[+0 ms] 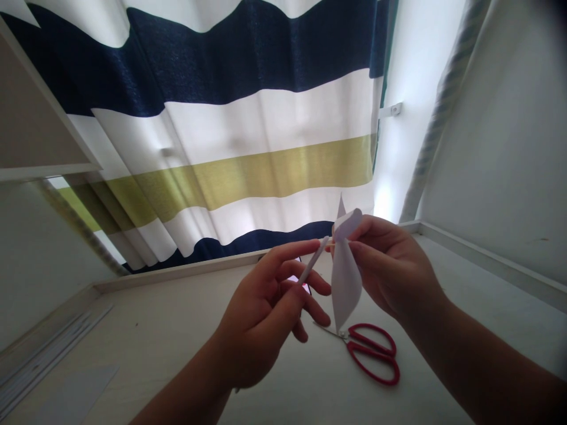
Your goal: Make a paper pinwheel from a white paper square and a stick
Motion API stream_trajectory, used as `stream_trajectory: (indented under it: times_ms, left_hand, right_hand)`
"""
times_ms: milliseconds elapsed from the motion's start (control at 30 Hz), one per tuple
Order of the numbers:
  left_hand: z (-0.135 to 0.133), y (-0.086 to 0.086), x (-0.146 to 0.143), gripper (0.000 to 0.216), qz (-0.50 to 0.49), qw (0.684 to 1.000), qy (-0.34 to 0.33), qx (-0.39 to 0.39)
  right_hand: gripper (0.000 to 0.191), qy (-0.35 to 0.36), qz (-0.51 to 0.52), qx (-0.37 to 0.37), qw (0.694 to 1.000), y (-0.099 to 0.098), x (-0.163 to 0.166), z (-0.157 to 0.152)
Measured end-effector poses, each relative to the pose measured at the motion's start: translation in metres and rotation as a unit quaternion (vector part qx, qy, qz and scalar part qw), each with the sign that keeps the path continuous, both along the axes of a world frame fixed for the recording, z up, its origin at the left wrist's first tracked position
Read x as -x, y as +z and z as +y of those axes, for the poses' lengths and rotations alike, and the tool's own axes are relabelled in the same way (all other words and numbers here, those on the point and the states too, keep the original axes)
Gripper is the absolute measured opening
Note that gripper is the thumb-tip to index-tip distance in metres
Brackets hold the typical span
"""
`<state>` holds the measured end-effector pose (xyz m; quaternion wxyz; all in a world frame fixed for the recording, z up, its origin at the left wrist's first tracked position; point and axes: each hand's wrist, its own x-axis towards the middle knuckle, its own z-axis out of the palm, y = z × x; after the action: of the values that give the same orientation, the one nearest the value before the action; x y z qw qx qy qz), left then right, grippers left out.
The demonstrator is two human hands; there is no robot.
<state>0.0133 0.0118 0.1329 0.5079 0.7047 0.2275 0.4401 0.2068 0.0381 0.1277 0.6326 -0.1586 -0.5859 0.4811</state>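
Right of centre in the frame, my right hand (394, 265) pinches the paper (346, 283); my left hand (263, 313) holds the stick (312, 261). From here I judge the paper light, soft, easily creased, best taken at its gathered middle; the stick seems stiffer.

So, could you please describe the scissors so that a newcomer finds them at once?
Start at the pale tabletop, below the striped curtain. Then look, in the picture, to the lower right of the curled white paper in the right hand. There lie the scissors, their red looped grips standing out against all the white.
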Motion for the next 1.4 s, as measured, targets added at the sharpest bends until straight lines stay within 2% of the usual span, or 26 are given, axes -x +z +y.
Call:
stream_trajectory:
  times_ms: [133,267,933,1267,1400]
  left_hand:
    - [-0.0001,-0.0026,-0.0024,0.037,0.023,0.997,0.050,-0.057]
    - [-0.0003,-0.0032,-0.0036,0.035,0.035,0.995,0.067,-0.072]
    - [-0.0012,-0.0028,-0.0050,0.036,0.019,0.995,0.070,-0.071]
    - [-0.0005,-0.0040,-0.0038,0.036,0.023,0.995,0.062,-0.078]
    - [0.0000,-0.0036,-0.0039,0.036,0.022,0.995,0.061,-0.080]
  right_hand:
    - [0.008,0.004,-0.002,-0.007,1.000,0.0000,0.0010,-0.0013]
    - [0.007,0.005,0.002,-0.006,1.000,0.0003,0.0010,-0.0010]
    - [0.007,0.018,-0.001,-0.007,1.000,-0.0022,-0.0019,-0.0001]
    - [0.010,-0.001,-0.008,-0.026,1.000,-0.0026,0.0006,-0.0001]
    - [0.011,-0.035,-0.028,-0.050,0.998,-0.0004,0.0022,-0.0022]
